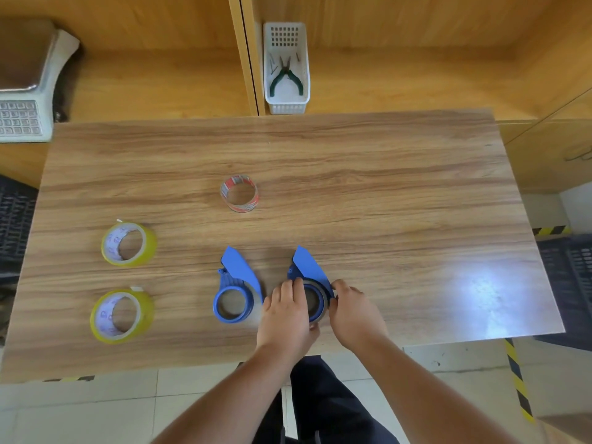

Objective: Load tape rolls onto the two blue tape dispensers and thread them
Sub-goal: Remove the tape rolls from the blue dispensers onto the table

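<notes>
At the near edge of the wood-grain desk (384,193), the left hand (286,315) and right hand (354,310) both curl around the ring of the right blue plastic tape dispenser (309,267). At its nine o'clock lies the second blue plastic tape dispenser (235,283). Farther toward nine o'clock sit two yellowish tape rolls (128,244) (120,316), and a clear red-printed tape roll (239,193) sits toward eleven o'clock.

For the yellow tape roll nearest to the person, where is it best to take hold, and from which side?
Probably the outer wall, from above. The near yellow roll lies flat on the table with its open core facing up, so thumb and fingers can pinch across the rim, one inside the core and one outside. Its loose tab points away, toward the far yellow roll, so grip the near side and keep the tab free.
</notes>
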`<control>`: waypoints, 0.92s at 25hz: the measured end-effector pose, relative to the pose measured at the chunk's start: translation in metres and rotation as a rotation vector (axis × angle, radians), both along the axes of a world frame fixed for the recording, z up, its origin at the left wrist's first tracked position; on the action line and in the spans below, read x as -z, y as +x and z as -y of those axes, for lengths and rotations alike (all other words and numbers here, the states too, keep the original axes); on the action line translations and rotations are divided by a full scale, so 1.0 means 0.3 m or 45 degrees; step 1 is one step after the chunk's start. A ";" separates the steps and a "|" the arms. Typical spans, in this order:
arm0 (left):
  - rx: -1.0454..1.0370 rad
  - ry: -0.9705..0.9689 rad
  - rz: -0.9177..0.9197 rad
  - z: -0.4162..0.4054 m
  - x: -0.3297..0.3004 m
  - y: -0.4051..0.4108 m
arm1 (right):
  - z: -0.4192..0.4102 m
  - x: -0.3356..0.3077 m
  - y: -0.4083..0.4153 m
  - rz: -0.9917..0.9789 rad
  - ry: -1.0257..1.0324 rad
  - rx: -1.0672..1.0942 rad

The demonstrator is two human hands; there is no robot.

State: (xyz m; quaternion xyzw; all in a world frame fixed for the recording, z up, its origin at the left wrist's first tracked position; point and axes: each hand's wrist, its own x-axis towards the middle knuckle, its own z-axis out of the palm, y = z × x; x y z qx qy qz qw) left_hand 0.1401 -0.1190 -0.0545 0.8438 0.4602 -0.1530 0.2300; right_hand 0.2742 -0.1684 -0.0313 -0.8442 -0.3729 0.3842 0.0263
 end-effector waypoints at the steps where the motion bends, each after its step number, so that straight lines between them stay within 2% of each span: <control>1: 0.018 -0.004 0.011 0.005 0.003 -0.008 | 0.006 0.000 0.013 0.008 -0.002 0.007; 15: -0.030 -0.042 0.163 0.016 0.009 -0.030 | 0.022 -0.001 0.032 -0.046 0.036 0.052; 23: -0.057 0.027 0.366 -0.008 -0.129 -0.016 | 0.025 0.000 0.097 -0.097 0.046 0.214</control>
